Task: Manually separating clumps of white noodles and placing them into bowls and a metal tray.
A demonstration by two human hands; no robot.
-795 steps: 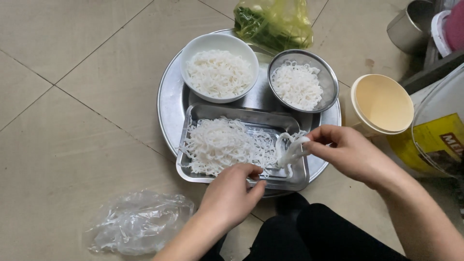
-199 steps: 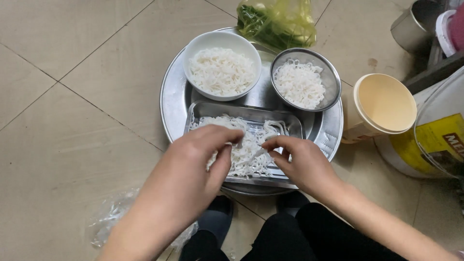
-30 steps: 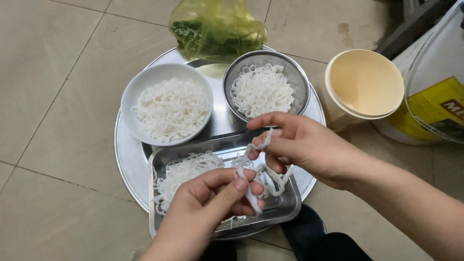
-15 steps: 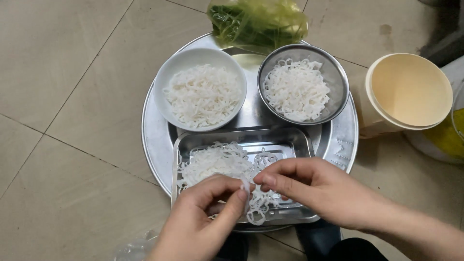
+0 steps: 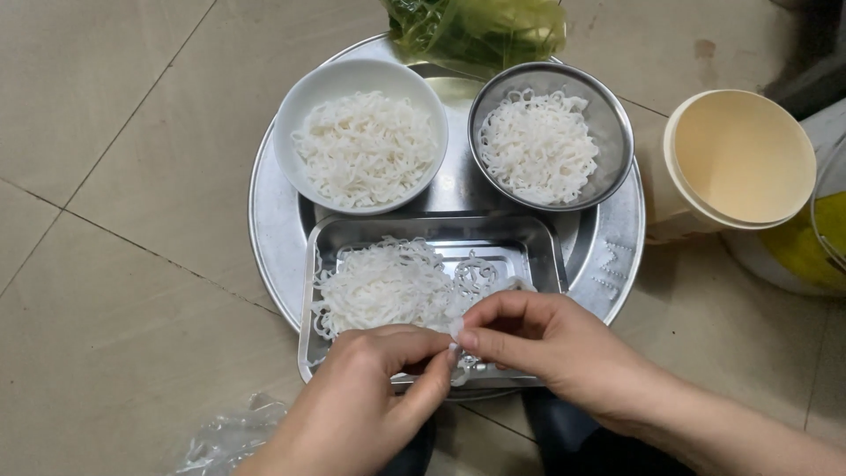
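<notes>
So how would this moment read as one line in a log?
left hand: pinching noodles | right hand: pinching same strands | place: rectangular steel tray on round platter | nearby: white bowl, steel bowl, both with noodles

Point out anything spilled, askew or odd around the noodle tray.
Little stands out. In the rectangular metal tray the noodles are heaped to one side, a few strands draped over its rim. The left hand and right hand pinch a strand between them. A crumpled clear plastic bag lies on the floor tiles.

Head view, steeply downward, close.
</notes>
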